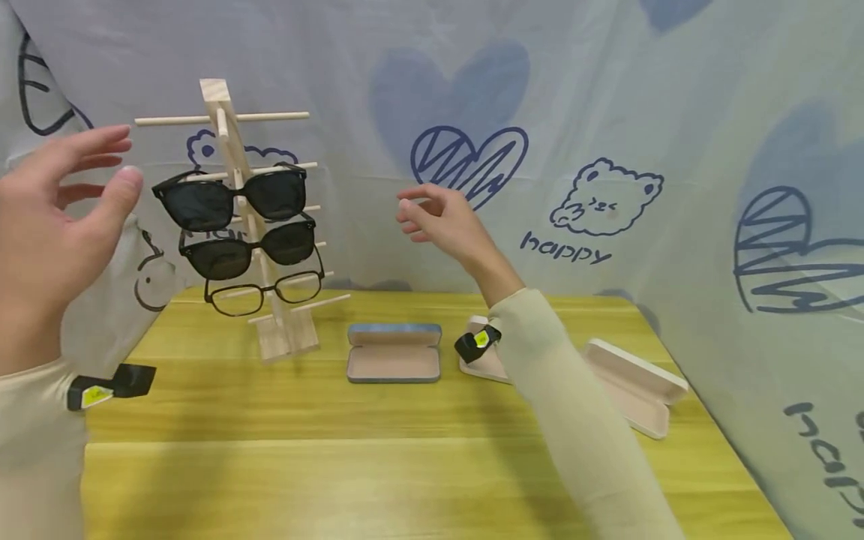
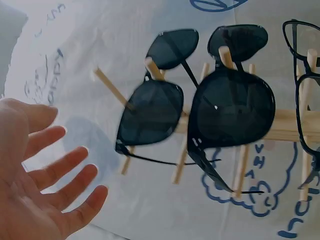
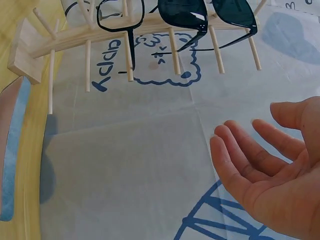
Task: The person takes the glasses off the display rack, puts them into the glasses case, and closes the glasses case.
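Note:
A wooden eyewear rack (image 1: 216, 91) with crossing pegs stands at the back left of the table. Top sunglasses (image 1: 199, 205) with dark lenses hang on it; a second pair of sunglasses (image 1: 223, 259) sits just below. Beneath these hang black-framed glasses (image 1: 235, 313) with clear lenses. My left hand (image 1: 64, 214) hovers left of the top sunglasses, apart from them, its fingers relaxed and holding nothing. On the rack's other side my right hand (image 1: 442, 221) is raised in the air, loosely bent and holding nothing; the right wrist view shows its palm (image 3: 280, 185).
An open blue eyeglass case (image 1: 394, 364) lies right of the rack's base. A second open case (image 1: 489, 366) is partly hidden by the right forearm, and a white open case (image 1: 637, 386) lies farther right. Patterned cloth (image 1: 358, 247) hangs behind the wooden table (image 1: 283, 480).

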The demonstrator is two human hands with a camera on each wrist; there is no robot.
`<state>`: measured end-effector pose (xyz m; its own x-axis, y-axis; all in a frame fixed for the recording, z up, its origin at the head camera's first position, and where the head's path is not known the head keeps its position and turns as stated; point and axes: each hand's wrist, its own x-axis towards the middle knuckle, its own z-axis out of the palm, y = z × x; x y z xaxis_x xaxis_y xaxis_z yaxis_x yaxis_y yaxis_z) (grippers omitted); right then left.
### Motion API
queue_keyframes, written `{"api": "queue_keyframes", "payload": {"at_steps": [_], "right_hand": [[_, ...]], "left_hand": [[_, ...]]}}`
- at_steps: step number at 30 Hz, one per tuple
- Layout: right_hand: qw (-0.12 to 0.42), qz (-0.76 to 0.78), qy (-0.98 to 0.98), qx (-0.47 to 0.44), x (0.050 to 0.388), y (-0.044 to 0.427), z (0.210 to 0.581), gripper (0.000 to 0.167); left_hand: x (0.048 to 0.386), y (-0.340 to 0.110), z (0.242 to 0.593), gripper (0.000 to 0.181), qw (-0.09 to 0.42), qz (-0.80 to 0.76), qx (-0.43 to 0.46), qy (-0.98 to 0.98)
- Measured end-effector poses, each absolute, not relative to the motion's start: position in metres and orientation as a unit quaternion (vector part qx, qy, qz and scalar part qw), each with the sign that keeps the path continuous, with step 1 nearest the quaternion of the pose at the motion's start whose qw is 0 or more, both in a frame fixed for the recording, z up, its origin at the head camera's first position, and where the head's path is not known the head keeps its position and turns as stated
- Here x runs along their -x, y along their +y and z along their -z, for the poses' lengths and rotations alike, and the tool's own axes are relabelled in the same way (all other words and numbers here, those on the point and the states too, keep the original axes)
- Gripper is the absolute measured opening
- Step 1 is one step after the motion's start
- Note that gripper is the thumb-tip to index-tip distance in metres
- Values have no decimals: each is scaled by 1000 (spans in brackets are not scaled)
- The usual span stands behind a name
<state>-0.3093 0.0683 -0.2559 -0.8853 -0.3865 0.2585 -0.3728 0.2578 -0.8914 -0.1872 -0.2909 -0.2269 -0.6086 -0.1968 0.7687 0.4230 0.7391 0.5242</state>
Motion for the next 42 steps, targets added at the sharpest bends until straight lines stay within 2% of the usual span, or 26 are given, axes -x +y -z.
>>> {"api": "queue_keyframes", "payload": {"at_steps": [8, 23, 27, 37, 42], "right_hand": [[18, 578, 782, 234, 311, 45, 248, 34], [11, 576, 779, 248, 305, -5, 237, 36], [-1, 546, 802, 242, 302, -18, 234, 36], [-6, 508, 826, 246, 293, -37, 232, 39], [-34, 530, 812, 242, 292, -39, 233, 37]], "left_hand": [[203, -312, 234, 41, 377, 345, -29, -859], [211, -317, 235, 49, 274, 338, -27, -900], [211, -316, 236, 49, 270, 343, -27, -899], [216, -315, 240, 48, 300, 364, -19, -882], [215, -312, 241, 45, 309, 376, -7, -874]]}}
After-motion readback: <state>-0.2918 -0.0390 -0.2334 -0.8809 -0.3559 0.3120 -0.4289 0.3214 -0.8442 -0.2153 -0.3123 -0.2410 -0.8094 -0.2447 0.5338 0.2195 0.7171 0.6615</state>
